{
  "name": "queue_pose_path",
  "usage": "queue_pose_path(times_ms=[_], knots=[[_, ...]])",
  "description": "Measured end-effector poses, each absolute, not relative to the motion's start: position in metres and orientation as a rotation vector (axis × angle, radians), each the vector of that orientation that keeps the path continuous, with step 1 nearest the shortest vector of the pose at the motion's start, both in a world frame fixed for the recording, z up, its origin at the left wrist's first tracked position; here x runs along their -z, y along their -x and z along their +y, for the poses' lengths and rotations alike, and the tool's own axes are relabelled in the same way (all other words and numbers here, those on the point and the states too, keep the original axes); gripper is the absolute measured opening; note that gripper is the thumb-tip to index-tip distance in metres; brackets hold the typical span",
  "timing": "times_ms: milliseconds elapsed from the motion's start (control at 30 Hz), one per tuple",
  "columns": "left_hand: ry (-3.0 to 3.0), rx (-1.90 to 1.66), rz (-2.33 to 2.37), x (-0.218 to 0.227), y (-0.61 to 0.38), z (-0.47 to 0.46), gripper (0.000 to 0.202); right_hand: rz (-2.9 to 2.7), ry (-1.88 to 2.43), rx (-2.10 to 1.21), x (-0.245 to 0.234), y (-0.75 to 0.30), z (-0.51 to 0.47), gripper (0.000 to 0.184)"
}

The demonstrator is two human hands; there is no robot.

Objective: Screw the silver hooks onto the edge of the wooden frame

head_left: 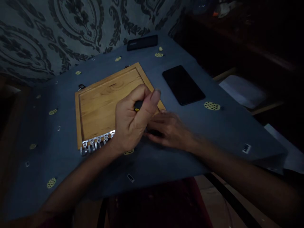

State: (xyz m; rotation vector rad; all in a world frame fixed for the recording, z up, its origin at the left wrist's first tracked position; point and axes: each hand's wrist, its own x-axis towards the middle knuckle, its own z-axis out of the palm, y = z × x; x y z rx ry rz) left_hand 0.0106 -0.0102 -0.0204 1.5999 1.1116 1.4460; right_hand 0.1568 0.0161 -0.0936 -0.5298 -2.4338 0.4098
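My left hand [131,118] is closed in a fist around a screwdriver [137,106]. Only the black and yellow end of its handle shows; the shaft and tip are hidden. Under that hand lies a framed wooden board [102,101], flat on the cloth. A shiny metal strip with several hooks [96,141] runs along the board's near edge, its right part covered by my left hand. My right hand [169,129] is at the board's near right corner, fingers curled and pressed together. What they pinch is hidden.
A grey-blue patterned tablecloth [190,142] covers the table. To the board's right lies a black phone [183,85]; a dark phone case [142,43] is at the back, near a small pale piece [160,48]. Small black hangers [82,86] stick out behind the board. Patterned wallpaper [78,22] stands behind.
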Motion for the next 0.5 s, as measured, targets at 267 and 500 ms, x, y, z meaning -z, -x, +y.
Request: queue_pose_path(times_ms=[267, 500], knots=[[-1.545, -1.580, 1.169, 0.021, -0.020, -0.014, 0.039, -2.460, 0.553, -0.458, 0.093, -0.157, 0.017, 0.030], [-1.548, -1.620, 1.287, 0.021, -0.024, -0.013, 0.039, -2.430, 0.536, -0.406, 0.093, -0.156, 0.016, 0.034]])
